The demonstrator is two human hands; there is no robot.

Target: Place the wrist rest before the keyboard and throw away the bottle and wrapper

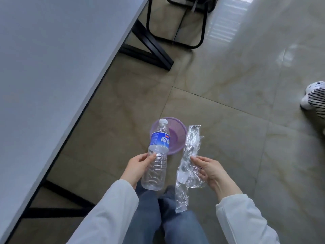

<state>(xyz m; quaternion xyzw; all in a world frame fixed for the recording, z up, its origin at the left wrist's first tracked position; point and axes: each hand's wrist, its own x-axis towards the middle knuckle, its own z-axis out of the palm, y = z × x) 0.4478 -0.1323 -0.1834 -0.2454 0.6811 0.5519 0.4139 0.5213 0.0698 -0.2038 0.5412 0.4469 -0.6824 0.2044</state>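
We stand on glossy beige floor tiles [228,76] beside a pale grey tabletop [44,67] with black metal legs. Our left hand [138,166] has its fingers wrapped round one clear, ribbed plastic bottle [156,155] with a blue label and white cap. Our right hand [209,169] pinches one long, crinkled transparent wrapper [188,166] that hangs loose. Both are held above one round purple bin [177,136] on the floor, the bottle's upper half over its rim.

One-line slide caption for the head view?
Left hand holds a capped clear bottle, right hand a clear wrapper, above a purple bin on the floor.
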